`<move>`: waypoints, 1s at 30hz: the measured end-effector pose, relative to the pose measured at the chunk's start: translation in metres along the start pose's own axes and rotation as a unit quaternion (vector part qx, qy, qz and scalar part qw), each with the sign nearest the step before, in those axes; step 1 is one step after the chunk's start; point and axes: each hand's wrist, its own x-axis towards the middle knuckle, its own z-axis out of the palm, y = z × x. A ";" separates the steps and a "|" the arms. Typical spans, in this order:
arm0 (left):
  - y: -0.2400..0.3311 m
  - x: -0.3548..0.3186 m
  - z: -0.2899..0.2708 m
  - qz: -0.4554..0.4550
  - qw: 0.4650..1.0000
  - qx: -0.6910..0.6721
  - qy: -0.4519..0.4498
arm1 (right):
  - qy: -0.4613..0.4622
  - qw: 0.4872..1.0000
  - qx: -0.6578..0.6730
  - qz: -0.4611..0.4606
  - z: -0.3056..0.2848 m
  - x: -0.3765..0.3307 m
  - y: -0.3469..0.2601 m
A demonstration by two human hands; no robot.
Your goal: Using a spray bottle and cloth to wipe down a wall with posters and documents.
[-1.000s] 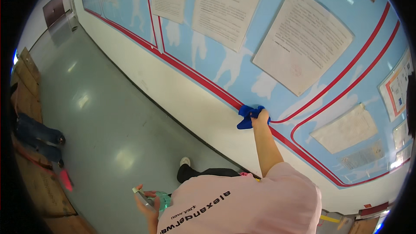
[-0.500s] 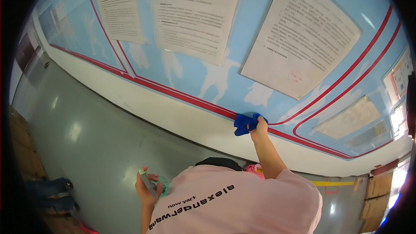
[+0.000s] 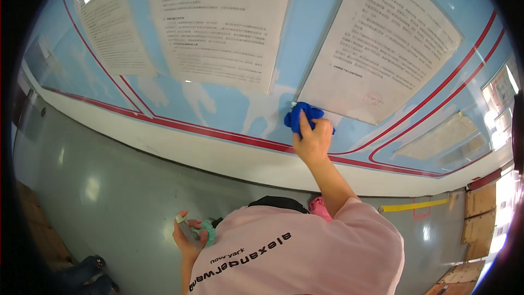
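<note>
My right hand (image 3: 315,140) presses a bunched blue cloth (image 3: 303,118) against a light-blue wall board (image 3: 218,101). The cloth is at the lower left corner of a large printed sheet (image 3: 376,49), and its fingers are closed around it. Lower down, beside my pink shirt, my left hand (image 3: 187,234) is closed around a grey and mint-green object (image 3: 206,232) that looks like a spray bottle seen from above. Part of it is hidden by the fingers.
More printed sheets (image 3: 218,27) hang on the board, which has red border lines. A white wall strip (image 3: 218,161) runs below it, above a grey floor (image 3: 125,186). A person's legs (image 3: 82,276) are at lower left. Wooden boxes (image 3: 480,216) and yellow tape (image 3: 415,205) are at right.
My right hand has moved the cloth up the board, from the red border line to the corner of the large sheet. The left hand has hardly moved.
</note>
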 end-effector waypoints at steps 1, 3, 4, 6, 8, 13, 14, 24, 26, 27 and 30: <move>-0.004 0.002 -0.004 0.002 1.000 -0.017 0.003 | -0.009 1.000 0.010 -0.001 0.003 0.005 -0.009; -0.008 0.007 -0.010 0.003 0.999 -0.034 0.000 | -0.016 0.999 0.028 0.001 0.014 0.014 -0.029; -0.008 0.007 -0.011 -0.008 0.999 -0.039 0.005 | -0.021 0.998 0.053 0.006 0.019 0.014 -0.037; -0.007 0.010 -0.012 -0.025 0.999 -0.043 0.006 | -0.055 0.994 0.083 0.040 0.026 0.014 -0.053; -0.004 0.018 -0.011 0.011 0.999 -0.048 -0.016 | -0.065 0.995 0.056 0.054 0.024 0.012 -0.054; 0.003 0.037 -0.007 0.015 0.997 -0.031 -0.067 | -0.116 0.990 0.025 0.073 -0.007 -0.003 -0.023; 0.003 0.040 -0.008 0.020 0.995 -0.015 -0.096 | -0.115 0.990 0.006 0.085 -0.011 -0.009 -0.018; 0.002 0.046 -0.005 -0.006 0.993 -0.016 -0.119 | -0.077 0.991 0.041 0.105 -0.007 0.003 -0.037; 0.003 0.045 -0.006 -0.013 0.993 -0.016 -0.116 | -0.088 0.990 0.053 0.097 -0.006 0.009 -0.043; 0.004 0.045 -0.006 -0.013 0.993 -0.015 -0.118 | -0.079 0.991 0.057 0.093 -0.005 0.011 -0.045; 0.006 0.045 -0.005 -0.016 0.991 -0.012 -0.129 | -0.069 0.991 0.068 0.091 -0.006 0.010 -0.045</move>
